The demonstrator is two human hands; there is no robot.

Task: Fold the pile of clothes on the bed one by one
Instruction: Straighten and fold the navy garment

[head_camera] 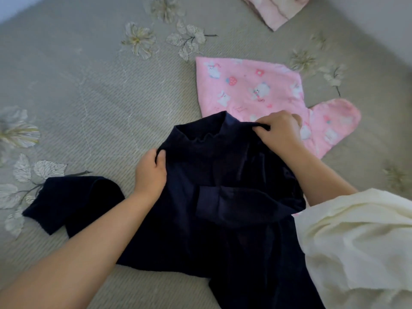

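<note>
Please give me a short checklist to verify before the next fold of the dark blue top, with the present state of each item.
1. Left hand grips the shoulder of the navy top: ok.
2. Right hand pinches the other shoulder near the collar: ok.
3. Right sleeve folded across the front: ok.
4. Left sleeve folded in: not ok, it lies spread out on the bedspread.
5. Top lies clear of other clothes: not ok, its collar overlaps the pink printed garment and the cream cloth covers its right edge.
6. Lower hem flat: cannot tell, out of view.
</note>
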